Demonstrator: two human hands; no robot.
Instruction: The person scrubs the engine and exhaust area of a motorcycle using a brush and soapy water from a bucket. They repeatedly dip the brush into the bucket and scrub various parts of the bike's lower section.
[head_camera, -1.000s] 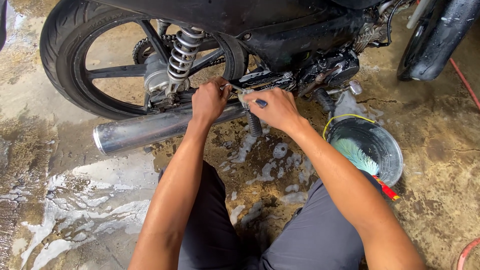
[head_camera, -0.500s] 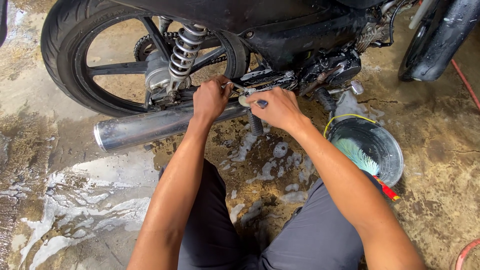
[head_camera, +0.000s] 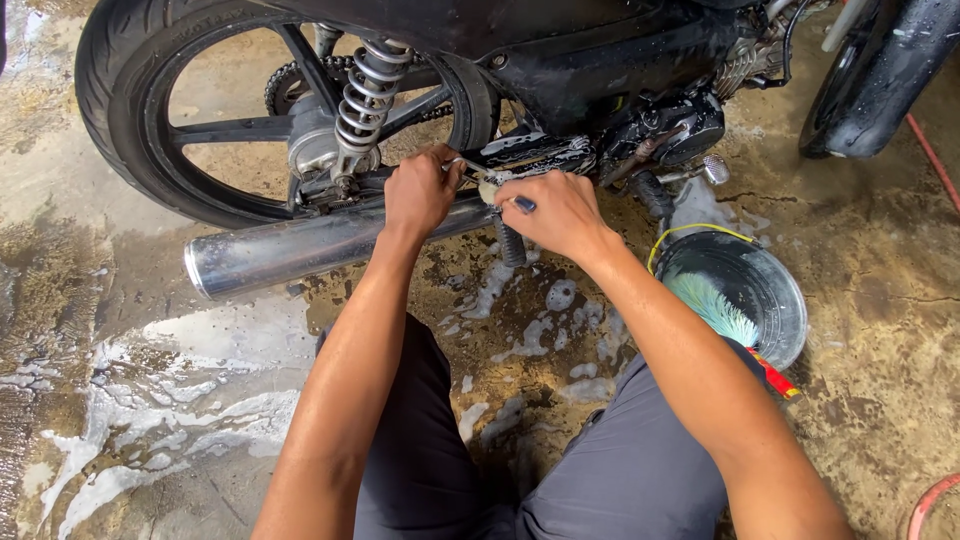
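1. Person squats on the wet concrete floor (head_camera: 150, 400) beside a motorcycle (head_camera: 600, 60), knees apart, grey trousers, both bare arms stretched toward the machine's lower middle.
2. Left hand (head_camera: 420, 192): fingers curled into a clenched grip just above the silver exhaust pipe (head_camera: 300, 245), close against the footrest bracket (head_camera: 530, 152). A thin pale piece sticks out past the knuckles toward the right hand; what it is cannot be told, it is too small.
3. Right hand (head_camera: 555, 212): clenched grip around a small tool with a blue end (head_camera: 524, 204), the blue tip showing at the forefinger. A small pale bit sits between the two hands, at the bracket's lower edge. The rest of the tool is hidden in the fist.
4. The two hands are just beside each other, nearly touching, both at the black ribbed footrest bracket under the engine casing (head_camera: 665, 130).
5. Rear wheel (head_camera: 200, 120) to the left, black spokes, with a coiled chrome shock absorber (head_camera: 362, 95) slanting down to the hub; chain partly visible behind it.
6. Exhaust pipe runs below the hands, open end pointing left, lying low over the floor.
7. To the right of the right forearm: a round dark bucket (head_camera: 775, 300) with a yellow wire handle, standing on the floor. A brush with pale green bristles (head_camera: 712, 308) leans inside it, its red handle end poking out over the near rim.
8. Patches of white soapy foam (head_camera: 560, 295) on the floor under the hands and off to the left.
9. Front tyre (head_camera: 880, 80) at upper right, well apart from the hands.
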